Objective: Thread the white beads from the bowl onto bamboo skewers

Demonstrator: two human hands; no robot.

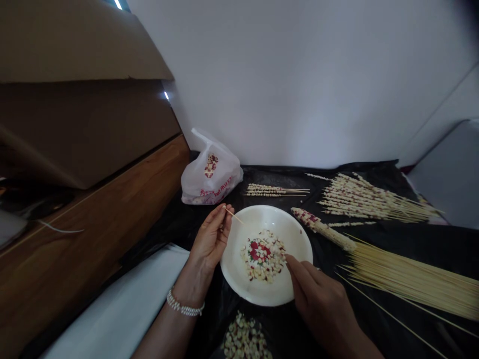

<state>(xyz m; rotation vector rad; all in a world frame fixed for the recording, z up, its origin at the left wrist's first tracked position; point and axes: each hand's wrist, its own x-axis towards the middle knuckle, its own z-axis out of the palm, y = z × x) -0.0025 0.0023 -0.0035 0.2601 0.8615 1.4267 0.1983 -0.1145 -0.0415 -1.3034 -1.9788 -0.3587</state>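
My left hand [210, 238], closed in a pinch, holds a thin wooden skewer [235, 216] over the left side of a white bowl [232, 276]. A pale bit, perhaps a kernel, shows at the skewer's end by the fingertips. In the bowl lie many loose corn kernels [275, 267], cream with some dark red, around a red printed pattern. My right hand [324, 296] reaches over the bowl's right rim. Its finger and thumb come together at the edge of the kernels, and whatever lies between them is hidden.
Behind the bowl are kernel-threaded skewers [264, 190] and a white plastic bag [213, 182]. To the right lie more threaded skewers [359, 199], a partly stripped corn cob [325, 230] and bare skewers [415, 276]. More kernels [245, 339] lie in front. A cardboard box [86, 129] stands left.
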